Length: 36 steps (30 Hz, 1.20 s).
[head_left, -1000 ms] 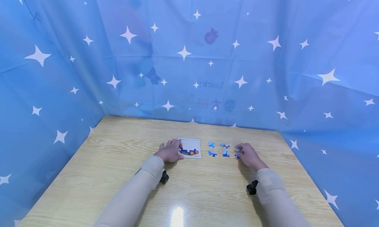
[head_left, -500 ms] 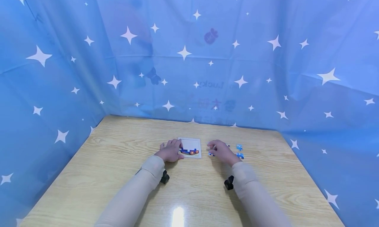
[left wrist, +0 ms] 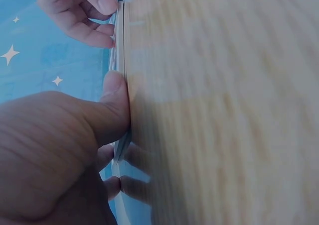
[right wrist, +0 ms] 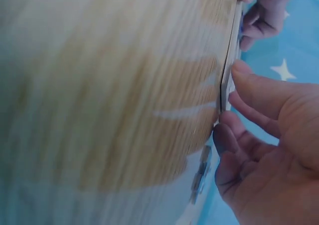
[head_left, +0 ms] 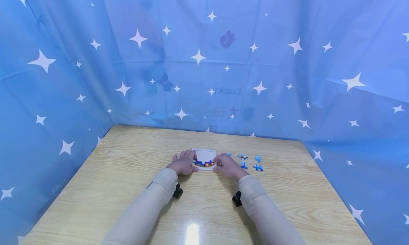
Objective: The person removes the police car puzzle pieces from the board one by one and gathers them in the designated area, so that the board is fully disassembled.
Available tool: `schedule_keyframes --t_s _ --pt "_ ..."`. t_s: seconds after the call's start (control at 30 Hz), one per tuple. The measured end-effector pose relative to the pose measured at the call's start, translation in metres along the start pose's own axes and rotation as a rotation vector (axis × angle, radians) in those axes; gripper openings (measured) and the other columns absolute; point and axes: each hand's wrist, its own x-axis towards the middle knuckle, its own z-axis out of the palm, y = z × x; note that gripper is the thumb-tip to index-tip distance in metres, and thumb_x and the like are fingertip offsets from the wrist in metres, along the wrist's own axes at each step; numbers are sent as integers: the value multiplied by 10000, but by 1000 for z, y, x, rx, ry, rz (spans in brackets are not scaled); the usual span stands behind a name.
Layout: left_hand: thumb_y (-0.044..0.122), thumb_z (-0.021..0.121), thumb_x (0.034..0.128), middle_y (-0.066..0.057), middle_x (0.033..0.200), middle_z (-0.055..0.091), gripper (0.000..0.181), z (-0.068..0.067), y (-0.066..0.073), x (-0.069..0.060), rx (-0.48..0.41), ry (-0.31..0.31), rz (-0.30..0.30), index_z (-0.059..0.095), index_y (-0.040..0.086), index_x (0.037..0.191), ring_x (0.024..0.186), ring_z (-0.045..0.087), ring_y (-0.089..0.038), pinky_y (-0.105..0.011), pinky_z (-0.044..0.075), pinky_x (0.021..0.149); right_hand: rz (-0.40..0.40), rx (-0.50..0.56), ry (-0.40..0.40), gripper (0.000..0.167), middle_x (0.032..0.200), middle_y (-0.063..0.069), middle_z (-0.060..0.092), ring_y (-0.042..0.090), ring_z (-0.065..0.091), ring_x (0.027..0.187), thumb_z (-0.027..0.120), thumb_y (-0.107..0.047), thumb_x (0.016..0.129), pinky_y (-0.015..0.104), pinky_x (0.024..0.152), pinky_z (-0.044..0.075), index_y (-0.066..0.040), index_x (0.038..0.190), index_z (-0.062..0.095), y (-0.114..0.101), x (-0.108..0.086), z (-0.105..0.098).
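On the table lies a white-framed jigsaw puzzle board, its near strip filled with a picture of a dark blue and orange vehicle. My left hand grips the board's left side, its thumb at the near edge. At the board's right side is my right hand, holding the near corner between thumb and curled fingers. Several loose blue jigsaw pieces lie to the right, among them one piece at the far right and another piece beside my knuckles. My right hand may cover others.
The pale wood table carries a bright light reflection near its front. Blue curtains with white stars enclose the back and sides. Each wrist wears a small black camera mount, such as the right mount.
My right hand has moved left, from the rightmost loose pieces across the row to the board's right side. The right-hand pieces are now uncovered. My left hand has stayed put.
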Motion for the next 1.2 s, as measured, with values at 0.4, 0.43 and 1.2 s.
schedule_keyframes --t_s 0.4,0.43,1.2 --pt "358 609 1024 -106 1593 311 311 -5 3 -6 41 -28 39 512 275 1308 1459 272 -349 -707 130 1129 15 -39 -4 209 1106 78 564 207 528 930 704 -93 965 429 865 474 -59 1170 686 -8 0 3" --pt "355 606 1025 -107 1608 291 284 -5 2 -6 43 -31 41 522 286 1288 1468 258 -354 -714 127 1127 16 -43 -3 202 1098 76 560 205 524 922 703 -92 965 424 858 473 -61 1163 684 -9 1 4" --pt "338 629 1015 -87 1604 298 179 -3 6 -3 55 -22 25 518 299 1150 1440 292 -347 -741 156 1085 54 20 17 65 1032 87 548 216 549 914 672 -30 972 408 833 499 -32 1035 656 -9 9 8"
